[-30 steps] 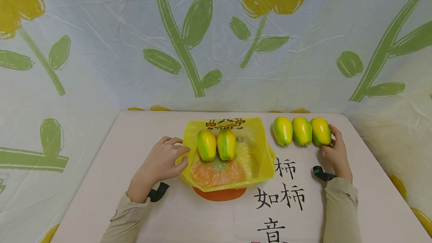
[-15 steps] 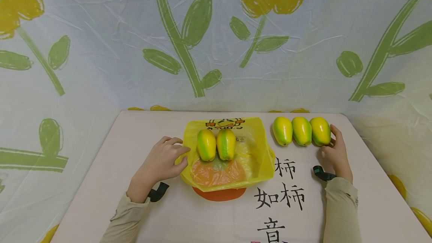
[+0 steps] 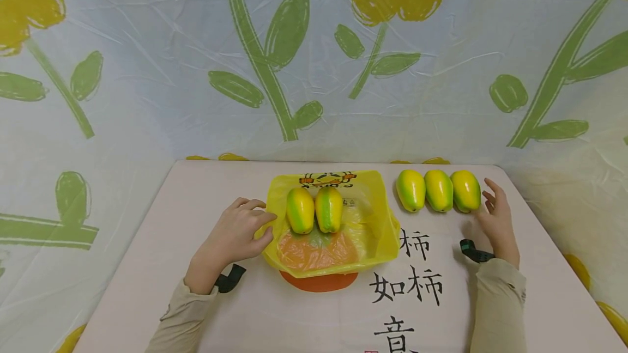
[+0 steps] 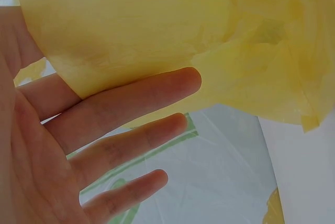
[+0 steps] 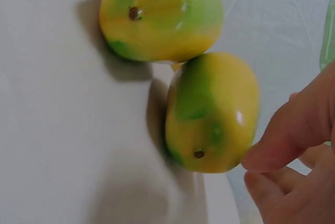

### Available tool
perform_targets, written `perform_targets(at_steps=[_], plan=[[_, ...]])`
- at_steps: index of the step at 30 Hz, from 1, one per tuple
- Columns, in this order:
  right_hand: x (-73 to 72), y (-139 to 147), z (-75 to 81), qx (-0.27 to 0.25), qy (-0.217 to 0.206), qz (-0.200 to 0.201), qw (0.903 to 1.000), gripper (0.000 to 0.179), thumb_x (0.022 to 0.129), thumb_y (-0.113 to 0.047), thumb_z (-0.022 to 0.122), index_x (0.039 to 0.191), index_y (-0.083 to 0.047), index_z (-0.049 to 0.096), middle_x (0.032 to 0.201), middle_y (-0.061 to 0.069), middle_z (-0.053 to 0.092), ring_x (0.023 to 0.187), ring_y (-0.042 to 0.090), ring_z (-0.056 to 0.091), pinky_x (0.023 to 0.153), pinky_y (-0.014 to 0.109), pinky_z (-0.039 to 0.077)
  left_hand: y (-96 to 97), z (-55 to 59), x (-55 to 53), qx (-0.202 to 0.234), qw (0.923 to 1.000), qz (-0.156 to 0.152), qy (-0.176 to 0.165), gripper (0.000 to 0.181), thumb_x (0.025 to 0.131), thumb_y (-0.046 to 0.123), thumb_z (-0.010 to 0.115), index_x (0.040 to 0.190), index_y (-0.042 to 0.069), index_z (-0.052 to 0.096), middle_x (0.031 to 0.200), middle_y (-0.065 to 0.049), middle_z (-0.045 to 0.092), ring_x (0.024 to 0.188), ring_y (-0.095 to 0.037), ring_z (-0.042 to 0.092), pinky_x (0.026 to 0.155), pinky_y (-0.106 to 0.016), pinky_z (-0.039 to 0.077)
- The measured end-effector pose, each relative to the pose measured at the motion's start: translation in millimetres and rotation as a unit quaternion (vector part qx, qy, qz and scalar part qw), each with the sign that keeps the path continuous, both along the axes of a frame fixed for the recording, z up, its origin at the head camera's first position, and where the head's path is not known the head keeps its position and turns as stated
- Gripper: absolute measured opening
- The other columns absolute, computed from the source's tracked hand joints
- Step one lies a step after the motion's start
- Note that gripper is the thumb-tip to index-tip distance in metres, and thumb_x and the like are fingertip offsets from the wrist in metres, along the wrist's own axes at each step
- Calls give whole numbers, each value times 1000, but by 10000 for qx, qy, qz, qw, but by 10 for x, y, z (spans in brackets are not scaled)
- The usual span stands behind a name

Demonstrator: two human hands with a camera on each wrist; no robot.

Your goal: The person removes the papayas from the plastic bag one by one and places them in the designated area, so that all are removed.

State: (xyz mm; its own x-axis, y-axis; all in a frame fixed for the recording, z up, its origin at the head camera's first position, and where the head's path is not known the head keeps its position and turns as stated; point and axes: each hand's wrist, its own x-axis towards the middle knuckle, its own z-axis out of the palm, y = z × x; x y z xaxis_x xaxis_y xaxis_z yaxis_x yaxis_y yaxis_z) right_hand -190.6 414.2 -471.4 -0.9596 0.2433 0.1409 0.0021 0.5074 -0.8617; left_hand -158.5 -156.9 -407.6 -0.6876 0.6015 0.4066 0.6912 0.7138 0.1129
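Rests left hand (image 3: 237, 230) at the left edge of the bag (image 3: 385, 222), with fingers straight and apart, against the yellow plastic. Has 2 more fruits (image 3: 300, 211) lying side by side in the bag. Holds right hand (image 3: 497, 225) just beside the rightmost fruit (image 3: 465, 191) in a row of 3 on the table (image 3: 221, 178), with fingers apart, gripping nothing

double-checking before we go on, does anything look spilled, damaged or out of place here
Nothing looks spilled or damaged. Three yellow-green fruits sit in a neat row at the right; two more lie inside the open yellow bag. The only oddity is the bag's lettering, which appears upside down in the head view.
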Motion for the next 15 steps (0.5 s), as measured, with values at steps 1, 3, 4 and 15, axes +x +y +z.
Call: perform_targets(at_steps=[1, 3, 4, 15], plan=[[1, 1, 14, 21, 75, -44, 10000, 89, 77, 17, 39, 159, -9, 15, 165, 13, 9, 146, 43, 18, 120, 46, 13, 0, 0, 0, -1, 10000, -1, -3, 20, 81, 17, 64, 94, 11, 78, 90, 0, 75, 103, -28, 65, 91, -48, 47], [19, -9, 57, 14, 191, -124, 9997, 93, 74, 19, 37, 159, -13, 18, 165, 8, 12, 148, 37, 18, 120, 38, 12, 2, 1, 0, 1, 10000, -4, -2, 20, 81, 17, 64, 94, 11, 78, 90, 0, 75, 103, -28, 65, 91, -48, 47], [31, -18, 80, -13, 268, -156, 9995, 92, 74, 19, 37, 159, -14, 19, 164, 7, 14, 149, 35, 19, 120, 34, 12, 3, 4, 2, 7, 10000, -8, -3, 20, 81, 17, 64, 94, 11, 78, 90, 0, 75, 103, -29, 65, 91, -48, 47], [89, -73, 316, 13, 534, -134, 9985, 79, 86, 14, 40, 158, -17, 25, 164, 4, 18, 150, 27, 20, 118, 24, 13, 15, -4, -7, 3, 10000, -15, 3, 20, 81, 17, 64, 94, 11, 78, 90, 0, 75, 102, -29, 65, 91, -48, 47]])
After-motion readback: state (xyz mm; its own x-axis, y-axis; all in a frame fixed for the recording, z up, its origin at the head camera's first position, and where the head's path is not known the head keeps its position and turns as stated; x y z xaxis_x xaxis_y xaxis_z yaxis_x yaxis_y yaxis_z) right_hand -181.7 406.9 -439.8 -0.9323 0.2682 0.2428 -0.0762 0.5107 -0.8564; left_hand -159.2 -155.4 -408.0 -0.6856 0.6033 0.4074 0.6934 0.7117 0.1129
